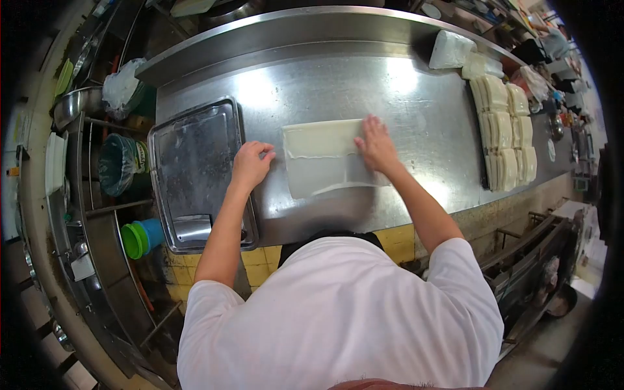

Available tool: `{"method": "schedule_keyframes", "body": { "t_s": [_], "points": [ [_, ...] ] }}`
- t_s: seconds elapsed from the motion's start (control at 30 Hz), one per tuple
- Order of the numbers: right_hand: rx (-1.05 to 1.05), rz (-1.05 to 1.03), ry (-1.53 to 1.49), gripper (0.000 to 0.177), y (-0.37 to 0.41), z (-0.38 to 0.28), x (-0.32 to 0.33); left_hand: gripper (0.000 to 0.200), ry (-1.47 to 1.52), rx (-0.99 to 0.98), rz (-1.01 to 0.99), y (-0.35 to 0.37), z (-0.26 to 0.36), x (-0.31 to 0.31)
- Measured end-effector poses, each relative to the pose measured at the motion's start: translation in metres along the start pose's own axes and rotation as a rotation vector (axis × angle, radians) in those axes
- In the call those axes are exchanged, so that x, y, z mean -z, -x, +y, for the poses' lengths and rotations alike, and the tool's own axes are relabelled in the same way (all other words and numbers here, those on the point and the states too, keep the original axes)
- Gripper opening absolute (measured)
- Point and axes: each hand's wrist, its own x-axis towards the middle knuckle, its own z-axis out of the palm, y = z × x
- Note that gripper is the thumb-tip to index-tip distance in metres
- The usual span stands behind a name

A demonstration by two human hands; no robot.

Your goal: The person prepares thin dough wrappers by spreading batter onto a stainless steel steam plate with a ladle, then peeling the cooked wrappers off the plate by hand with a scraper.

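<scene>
A thin, whitish, translucent sheet (325, 175), which looks like a rice noodle sheet, lies on the steel counter in front of me. Its far part is doubled over into a more opaque band with an uneven edge, while the near part is a single see-through layer. My right hand (377, 144) rests on the right end of the folded band, fingers stretched out. Just off the sheet's left edge is my left hand (252, 166), its fingers loosely bent and apart from the thumb, with nothing visible in them.
On the left stands a dark metal tray (195, 156) with a flat metal scraper (193, 227) in its near corner. Stacked folded white sheets (500, 130) sit at the right, with wrapped white packs (453, 50) behind. A lined bin (117, 166) and green tub (133, 240) are left of the counter.
</scene>
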Motion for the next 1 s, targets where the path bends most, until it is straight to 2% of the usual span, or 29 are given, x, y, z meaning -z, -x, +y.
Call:
{"method": "schedule_keyframes", "body": {
  "t_s": [0.13, 0.23, 0.3, 0.37, 0.4, 0.47, 0.53, 0.57, 0.63, 0.67, 0.73, 0.77, 0.87, 0.93, 0.97, 1.0],
  "points": [
    [0.168, 0.048, -0.036, 0.077, -0.011, -0.092, -0.018, 0.018, 0.086, -0.021, 0.077, -0.027, 0.003, -0.004],
    [0.219, 0.048, -0.043, 0.078, -0.032, -0.156, -0.027, 0.021, 0.069, -0.042, 0.145, -0.055, 0.005, -0.020],
    [0.306, -0.049, -0.060, 0.078, -0.043, -0.181, -0.022, 0.023, 0.081, -0.004, 0.122, -0.071, 0.006, -0.033],
    [0.304, -0.065, -0.068, 0.078, -0.047, -0.181, -0.020, 0.025, 0.097, 0.027, 0.093, -0.081, 0.005, -0.044],
    [0.305, -0.080, -0.075, 0.077, -0.048, -0.179, -0.019, 0.026, 0.047, 0.036, 0.017, -0.085, 0.004, -0.049],
    [0.268, -0.036, -0.035, 0.076, -0.039, -0.150, -0.020, 0.027, 0.008, 0.038, -0.061, -0.091, 0.009, -0.052],
    [0.175, 0.033, 0.002, 0.073, -0.023, -0.106, -0.020, 0.030, -0.117, 0.094, -0.293, -0.095, 0.022, -0.044],
    [0.113, 0.059, 0.006, 0.073, -0.015, -0.081, -0.018, 0.030, -0.107, 0.087, -0.299, -0.095, 0.028, -0.040],
    [-0.062, 0.050, 0.057, 0.072, -0.003, -0.037, -0.011, 0.028, -0.292, -0.009, -0.318, -0.095, 0.036, -0.034],
    [-0.072, 0.045, 0.066, 0.072, 0.000, -0.023, -0.010, 0.028, -0.281, -0.017, -0.324, -0.097, 0.035, -0.034],
    [-0.157, 0.164, 0.145, 0.070, 0.001, -0.010, -0.001, 0.025, -0.222, -0.028, -0.377, -0.102, 0.032, -0.037],
    [-0.165, 0.158, 0.152, 0.070, -0.003, -0.008, -0.001, 0.025, -0.213, -0.033, -0.384, -0.103, 0.031, -0.039],
    [-0.108, 0.179, -0.022, 0.066, -0.036, -0.060, 0.035, 0.027, -0.187, 0.031, -0.442, -0.106, 0.031, -0.039],
    [0.020, 0.128, -0.437, 0.057, -0.059, -0.089, 0.044, 0.026, -0.131, 0.036, -0.436, -0.101, 0.040, -0.027],
    [0.016, 0.126, -0.439, 0.057, -0.070, -0.095, 0.043, 0.026, -0.132, 0.036, -0.441, -0.098, 0.045, -0.022],
    [0.075, -0.062, -0.476, 0.052, -0.085, -0.096, 0.042, 0.024, -0.112, 0.018, -0.417, -0.095, 0.050, -0.016]
  ]
}}
